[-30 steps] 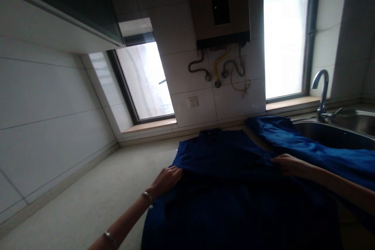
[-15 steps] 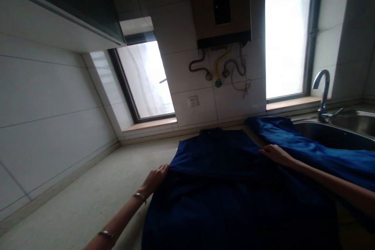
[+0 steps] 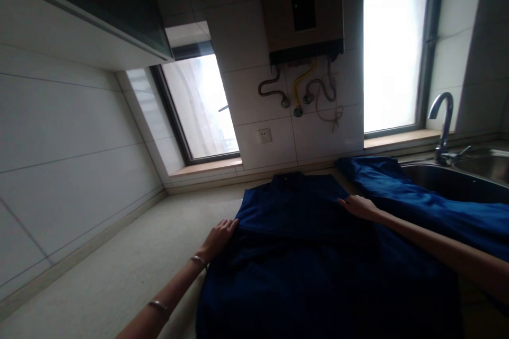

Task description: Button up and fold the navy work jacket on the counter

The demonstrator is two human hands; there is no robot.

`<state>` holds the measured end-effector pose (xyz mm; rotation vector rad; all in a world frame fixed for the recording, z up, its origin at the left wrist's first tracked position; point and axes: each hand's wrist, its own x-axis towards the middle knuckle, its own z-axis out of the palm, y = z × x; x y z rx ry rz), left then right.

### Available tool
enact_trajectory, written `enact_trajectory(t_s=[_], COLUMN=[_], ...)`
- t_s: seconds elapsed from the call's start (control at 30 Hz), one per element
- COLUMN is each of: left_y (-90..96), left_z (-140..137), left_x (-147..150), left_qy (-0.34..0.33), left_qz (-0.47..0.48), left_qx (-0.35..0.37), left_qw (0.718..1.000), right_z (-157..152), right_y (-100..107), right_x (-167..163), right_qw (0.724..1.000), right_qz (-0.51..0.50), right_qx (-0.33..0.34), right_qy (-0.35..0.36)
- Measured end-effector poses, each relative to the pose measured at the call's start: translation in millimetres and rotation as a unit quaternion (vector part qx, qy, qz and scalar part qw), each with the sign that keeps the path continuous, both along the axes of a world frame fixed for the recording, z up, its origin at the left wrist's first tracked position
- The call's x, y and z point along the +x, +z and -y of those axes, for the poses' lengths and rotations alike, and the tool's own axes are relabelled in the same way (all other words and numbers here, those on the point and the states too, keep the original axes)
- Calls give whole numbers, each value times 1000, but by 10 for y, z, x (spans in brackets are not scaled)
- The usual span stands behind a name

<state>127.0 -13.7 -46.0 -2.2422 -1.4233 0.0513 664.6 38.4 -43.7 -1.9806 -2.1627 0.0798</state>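
Observation:
A dark blue shirt (image 3: 294, 238) lies spread on the counter, its collar (image 3: 287, 178) toward the wall. At the shirt's left edge, my left hand (image 3: 220, 235) has its fingers closed on the cloth. My right hand (image 3: 360, 206) pinches the fabric near the opposite edge. Beyond that hand, more blue cloth (image 3: 421, 196) stretches along the sink side; whether it is a sleeve or a separate garment I cannot tell. The shirt's lower part is dark and runs out of view at the bottom.
A steel sink (image 3: 433, 183) with a curved faucet (image 3: 443, 122) stands at the right. The pale counter (image 3: 131, 254) extends left to the tiled wall. Above hang a water heater (image 3: 302, 5) with pipes and an overhead cabinet (image 3: 99, 0). A socket (image 3: 264, 135) sits on the wall.
My right hand has moved a little left along with the shirt's right edge. My left hand has shifted slightly right and up. The view has turned slightly.

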Motion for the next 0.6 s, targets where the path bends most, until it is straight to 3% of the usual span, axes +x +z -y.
enact_trajectory(t_s=[0.17,0.37,0.47,0.6], left_y=[-54,-97,-25,142], left_z=[17,36,34,78], left_x=[30,71,133,296], left_qy=[71,83,95,87], left_qz=[-39,-51,-58,-66], left_qx=[-10,12,-15,-33], left_qw=[997,995,994,993], right_z=[-77,-19,-7,-54], right_y=[163,-124,-204,-57], right_x=[-40,187,221,193], right_qw=[996,989,988,995], right_qz=[56,133,141,89], right_qx=[67,54,60,35], right_qy=[9,23,29,-3])
